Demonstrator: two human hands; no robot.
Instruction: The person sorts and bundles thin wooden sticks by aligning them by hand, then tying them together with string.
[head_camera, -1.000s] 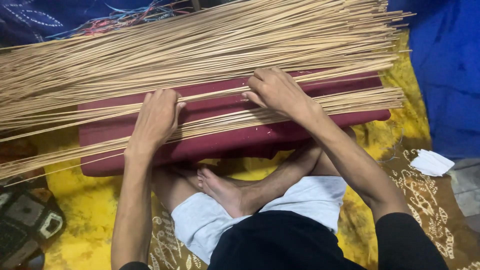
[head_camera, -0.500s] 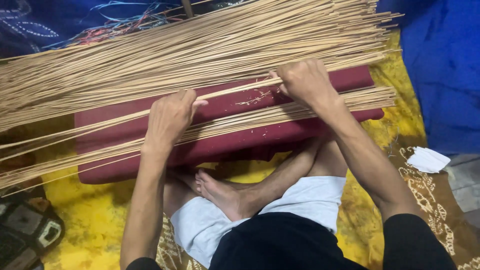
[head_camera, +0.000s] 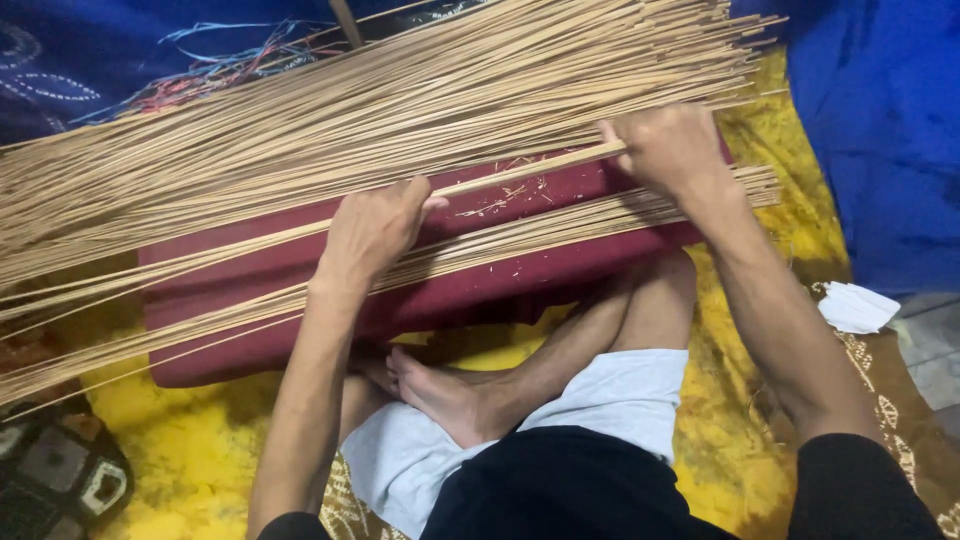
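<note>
One thin stick (head_camera: 500, 180) is being drawn out across the maroon cushion (head_camera: 520, 270), lying apart from both piles in the bare strip of cloth between them. The right hand (head_camera: 670, 150) is closing on its far end, fingers curled around it at the cushion's right edge; the pinch itself is hidden under the knuckles, so how tightly it closes I cannot tell. The left hand (head_camera: 375, 230) is resting on the stick further along, fingers bent and pressing down, thumb spread toward the right hand. Compared with a second ago both hands are sitting further apart and higher on the cushion: the right one has travelled outward toward the pile's cut ends, and the stick that was buried among its neighbours is now lying clear of them. My reading is that a single piece is being separated from the stock rather than a bunch. Just beyond the grip, the big pile (head_camera: 380, 110) is fanning across the cushion's far side; just nearer than the grip, a smaller bundle (head_camera: 560, 225) is running along the near edge toward the person's crossed legs (head_camera: 520, 380). Loose fibres are scattered on the cloth between the hands. Under everything a yellow blanket (head_camera: 180, 440) is spread; right of the right forearm, well apart, a white crumpled paper (head_camera: 858, 305) is lying by blue fabric (head_camera: 880, 130).
</note>
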